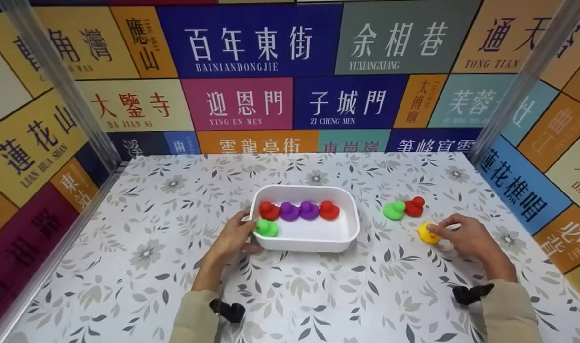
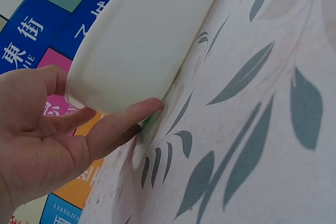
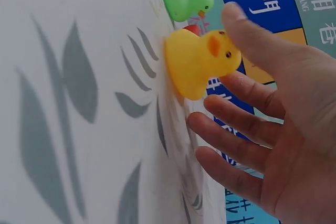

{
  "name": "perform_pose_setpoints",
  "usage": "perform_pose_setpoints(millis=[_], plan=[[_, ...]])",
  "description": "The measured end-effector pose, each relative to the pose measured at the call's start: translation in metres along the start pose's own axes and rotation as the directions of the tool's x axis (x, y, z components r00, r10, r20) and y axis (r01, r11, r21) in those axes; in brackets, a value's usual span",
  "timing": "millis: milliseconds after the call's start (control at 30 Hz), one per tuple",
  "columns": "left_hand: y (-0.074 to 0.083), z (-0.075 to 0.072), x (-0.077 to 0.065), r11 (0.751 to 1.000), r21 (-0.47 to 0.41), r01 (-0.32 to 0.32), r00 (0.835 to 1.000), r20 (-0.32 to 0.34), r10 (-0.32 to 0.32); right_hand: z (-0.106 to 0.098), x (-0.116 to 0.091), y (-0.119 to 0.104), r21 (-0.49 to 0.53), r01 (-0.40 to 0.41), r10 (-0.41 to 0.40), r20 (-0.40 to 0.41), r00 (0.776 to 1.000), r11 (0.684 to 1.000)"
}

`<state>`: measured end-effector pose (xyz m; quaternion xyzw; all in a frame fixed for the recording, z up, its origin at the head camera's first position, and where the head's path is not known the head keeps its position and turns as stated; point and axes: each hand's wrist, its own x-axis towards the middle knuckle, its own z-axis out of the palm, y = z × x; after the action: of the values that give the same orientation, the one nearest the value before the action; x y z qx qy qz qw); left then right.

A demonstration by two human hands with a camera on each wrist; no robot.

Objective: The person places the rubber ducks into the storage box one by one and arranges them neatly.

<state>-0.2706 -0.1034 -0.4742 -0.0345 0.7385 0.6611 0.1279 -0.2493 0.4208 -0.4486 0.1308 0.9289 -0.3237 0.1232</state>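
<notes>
In the head view my left hand [image 1: 236, 234] grips the left end of a white plastic tub [image 1: 314, 245]. The left wrist view has its fingers and thumb around the tub's end wall [image 2: 142, 40]. Several rubber ducks lie inside: a row of red [image 1: 269, 211], purple [image 1: 289, 212], purple [image 1: 309, 210] and red [image 1: 329, 210], with a green one [image 1: 267, 228] in front at the left. To the right, my right hand [image 1: 466, 236] pinches a yellow rubber duck [image 1: 427, 233] by its head, thumb and index finger on either side, as the right wrist view [image 3: 191, 61] confirms.
Behind the yellow duck, a green duck [image 1: 394, 210] and a red duck [image 1: 415, 206] stand side by side on the table, right of the tub. A floral cloth [image 1: 271, 295] covers the table. Printed panels [image 1: 252, 43] wall off the back and sides, with clear posts at the corners.
</notes>
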Motion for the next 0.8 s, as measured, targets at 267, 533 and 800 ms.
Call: perform_pose_setpoints(millis=[267, 533, 800], plan=[[0.001, 0.0, -0.001, 1.0, 0.018, 0.014, 1.0, 0.001, -0.014, -0.007, -0.007, 0.017, 0.022, 0.31, -0.31, 0.072, 0.948, 0.951], [0.002, 0.0, -0.001, 1.0, 0.01, 0.012, 1.0, 0.015, -0.012, -0.001, -0.002, 0.017, -0.009, 0.387, -0.383, 0.136, 0.914, 0.922], [0.001, -0.001, -0.001, 1.0, 0.004, -0.003, 1.0, 0.019, 0.003, 0.002, 0.0, 0.013, -0.058, 0.319, -0.312, 0.1, 0.945, 0.946]])
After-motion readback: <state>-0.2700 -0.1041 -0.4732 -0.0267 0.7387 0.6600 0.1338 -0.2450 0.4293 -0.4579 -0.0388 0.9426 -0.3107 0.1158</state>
